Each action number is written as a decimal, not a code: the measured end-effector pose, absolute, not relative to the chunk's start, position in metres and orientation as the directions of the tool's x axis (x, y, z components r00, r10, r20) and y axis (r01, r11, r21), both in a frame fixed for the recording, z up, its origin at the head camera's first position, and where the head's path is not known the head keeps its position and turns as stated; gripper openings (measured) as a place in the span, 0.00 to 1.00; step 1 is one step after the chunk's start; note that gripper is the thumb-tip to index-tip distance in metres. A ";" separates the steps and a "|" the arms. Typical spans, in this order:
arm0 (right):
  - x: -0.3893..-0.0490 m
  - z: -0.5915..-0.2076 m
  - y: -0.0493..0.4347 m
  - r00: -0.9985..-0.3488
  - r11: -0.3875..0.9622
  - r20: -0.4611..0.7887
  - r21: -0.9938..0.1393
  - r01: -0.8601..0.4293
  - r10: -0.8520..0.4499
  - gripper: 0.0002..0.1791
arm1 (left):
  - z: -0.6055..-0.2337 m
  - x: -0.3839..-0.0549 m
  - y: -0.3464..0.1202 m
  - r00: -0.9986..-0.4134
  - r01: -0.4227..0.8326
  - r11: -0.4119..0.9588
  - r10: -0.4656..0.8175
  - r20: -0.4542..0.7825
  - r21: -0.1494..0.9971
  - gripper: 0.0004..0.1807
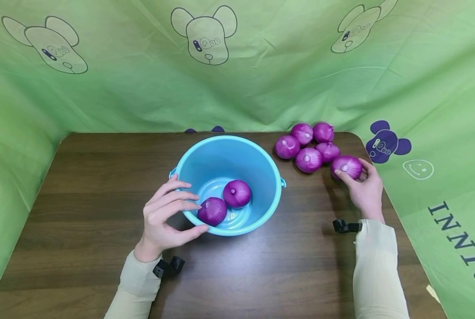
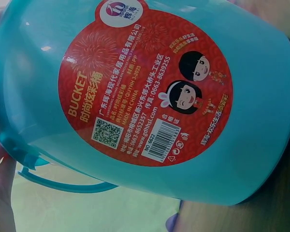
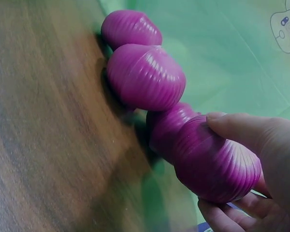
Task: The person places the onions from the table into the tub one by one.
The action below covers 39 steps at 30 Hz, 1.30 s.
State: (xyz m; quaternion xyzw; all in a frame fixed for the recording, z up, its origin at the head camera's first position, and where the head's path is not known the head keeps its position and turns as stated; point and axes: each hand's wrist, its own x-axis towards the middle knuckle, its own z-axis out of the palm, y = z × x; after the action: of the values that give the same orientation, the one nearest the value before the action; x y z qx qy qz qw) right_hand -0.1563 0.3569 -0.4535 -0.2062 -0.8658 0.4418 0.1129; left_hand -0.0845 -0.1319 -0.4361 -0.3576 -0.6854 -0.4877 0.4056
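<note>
A light blue plastic bucket (image 1: 267, 195) stands on the table with two purple onions, one (image 1: 237, 193) near its middle and another (image 1: 212, 211) by the near left wall. My left hand (image 1: 161, 217) holds the bucket's rim at the near left, fingers across the edge and thumb along the front. In the left wrist view the red round label (image 2: 145, 92) on the bucket's side faces the camera. My right hand (image 1: 367, 188) grips a purple onion (image 1: 347, 167) between thumb and fingers at the table's right side. Whether that onion touches the table, I cannot tell.
Several more purple onions (image 1: 309, 160) lie clustered at the back right of the brown wooden table (image 1: 86, 199), just left of my right hand. Green printed cloth (image 1: 261, 88) hangs behind and beside the table. The bucket's handle (image 2: 67, 186) hangs at its side.
</note>
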 end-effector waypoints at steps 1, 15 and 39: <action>-0.156 -0.453 0.356 -0.890 0.522 0.012 -0.814 0.256 0.457 0.46 | -0.436 -0.085 -0.132 -0.415 0.886 0.269 0.095 0.905 0.379 0.24; -0.156 -0.446 0.344 -0.898 0.497 0.040 -0.843 0.205 0.437 0.45 | -0.438 -0.085 -0.131 -0.410 0.890 0.256 0.092 0.908 0.376 0.24; -0.154 -0.419 0.317 -0.926 0.437 0.125 -0.898 0.047 0.357 0.44 | -0.437 -0.086 -0.130 -0.399 0.895 0.253 0.083 0.913 0.368 0.23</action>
State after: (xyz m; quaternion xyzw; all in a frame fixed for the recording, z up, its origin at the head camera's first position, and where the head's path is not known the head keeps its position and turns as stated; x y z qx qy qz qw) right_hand -0.1543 0.3174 -0.4188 -0.1210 -0.8342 0.5168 0.1496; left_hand -0.0859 -0.1303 -0.4373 -0.3616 -0.6760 -0.4926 0.4119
